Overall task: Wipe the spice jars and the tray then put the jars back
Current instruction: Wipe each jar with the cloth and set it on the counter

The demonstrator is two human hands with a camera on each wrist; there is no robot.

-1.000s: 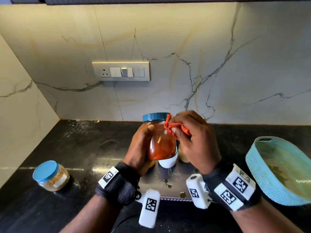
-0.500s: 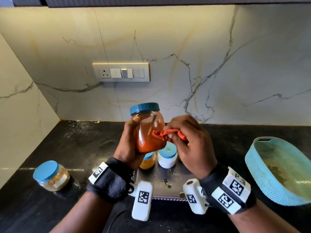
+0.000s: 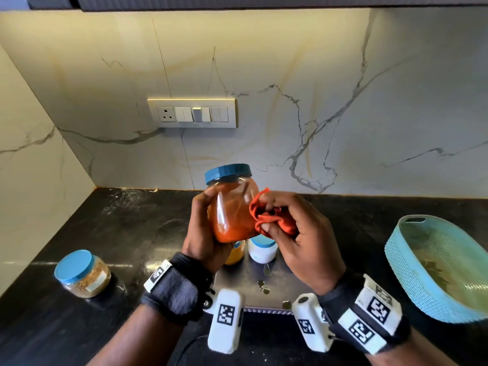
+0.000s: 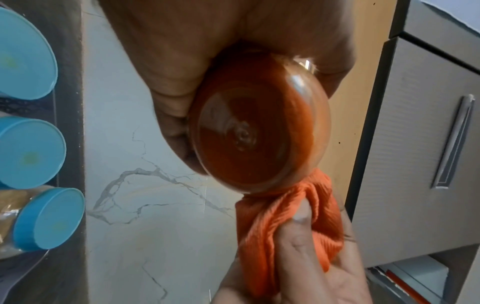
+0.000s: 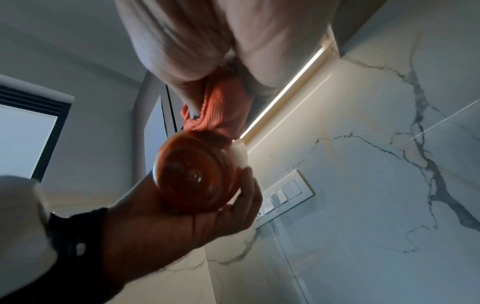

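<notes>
Wiping was clearly mid-job at this point. The left hand (image 3: 203, 233) was wrapped around the red jar (image 3: 232, 210), holding it up off the surface, blue lid on top and tipped a bit toward the wall. The right hand (image 3: 298, 233) had its fingers bunched tight around the orange cloth (image 3: 266, 217), which was pressed against the jar's right side; the left wrist view showed the cloth touching the lower edge by the jar's base.

As for progress, it looked like roughly the first half. One brown jar (image 3: 83, 273) sat well off to the left on the black surface (image 3: 126, 233), so that one was probably done already, though the pictures can't confirm it. A yellow jar (image 3: 236, 253) and a white jar (image 3: 262, 249) were parked just behind the hands on a shiny metal plate (image 3: 245, 286), likely waiting their turn. The teal tray (image 3: 412, 276) sat to the right with nothing in it, tilted up on one side, and its inside looked grubby, so it probably hadn't been wiped. Then all the jars would have to go back in.

Room-wise: a dark stone surface in a corner, a marble-look wall with grey veins, and a switch panel (image 3: 192, 113) with a socket.
</notes>
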